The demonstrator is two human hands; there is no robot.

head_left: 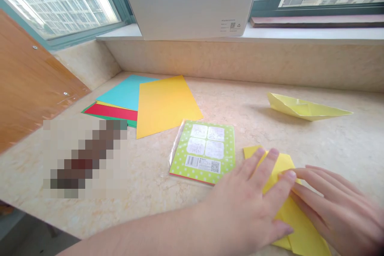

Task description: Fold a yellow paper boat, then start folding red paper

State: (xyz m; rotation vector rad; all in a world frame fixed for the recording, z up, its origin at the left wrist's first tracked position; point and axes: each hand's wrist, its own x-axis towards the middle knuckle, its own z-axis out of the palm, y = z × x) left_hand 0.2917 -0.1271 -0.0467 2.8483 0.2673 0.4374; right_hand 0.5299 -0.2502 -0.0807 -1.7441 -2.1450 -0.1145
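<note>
Yellow folded paper (300, 224) lies on the counter at the lower right, partly covered by both hands. My left hand (246, 200) rests flat on it with fingers spread, pressing it from above. My right hand (336, 204) is at the paper's right side, its fingertips drawn together on a folded edge beside the left index fingertip. What lies under the fingers is hidden. Behind them, apart from both hands, sits a pale yellow folded paper boat (309, 110). Left of the paper is a green dotted packet (210, 152) in clear wrap, close to my left hand.
An orange-yellow sheet (168, 104) overlaps blue paper (123, 92) and red paper (114, 111) at the back left. A pixelated dark patch (85, 160) hides something at left. A white box (192, 6) stands on the window sill (300, 35). A wooden panel (33, 80) borders the left.
</note>
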